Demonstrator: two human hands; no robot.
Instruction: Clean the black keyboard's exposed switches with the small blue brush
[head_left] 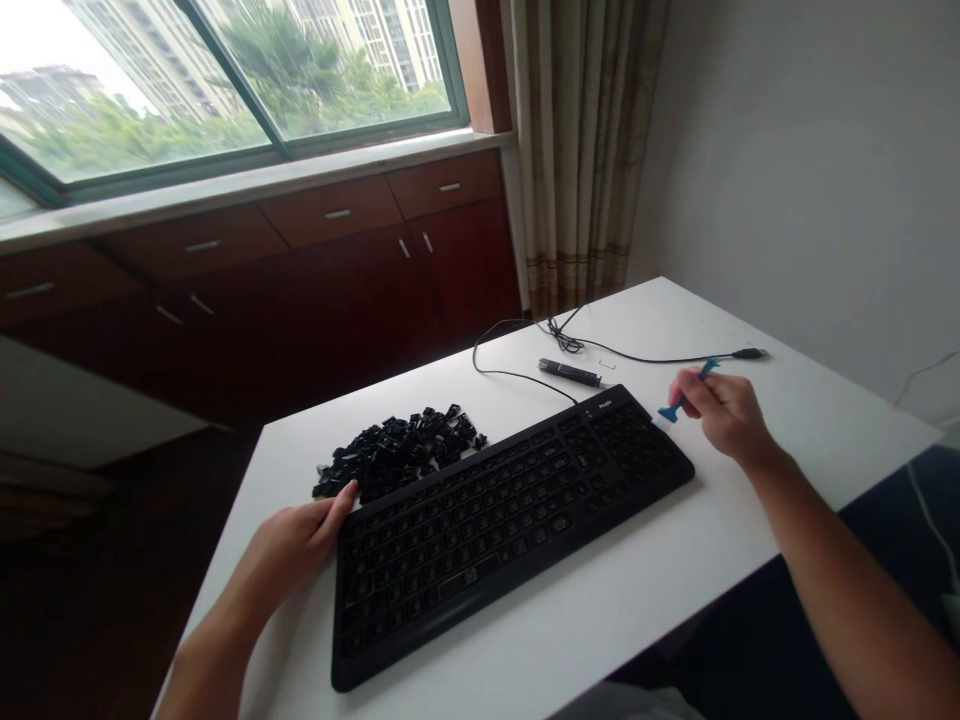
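the left hand (304, 540) touches the black keyboard (517, 500) at its far left corner; whether it grips, i cannot tell. the keyboard lies between the near and far edges of the white table (600, 600). the right hand (729, 412) pinches a blue brush (672, 412).

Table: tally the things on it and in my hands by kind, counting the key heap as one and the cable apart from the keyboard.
Keyboard: 1
Cable: 1
Key heap: 1
Black bar: 1
Thin wire: 1
Brush: 1
Total: 6
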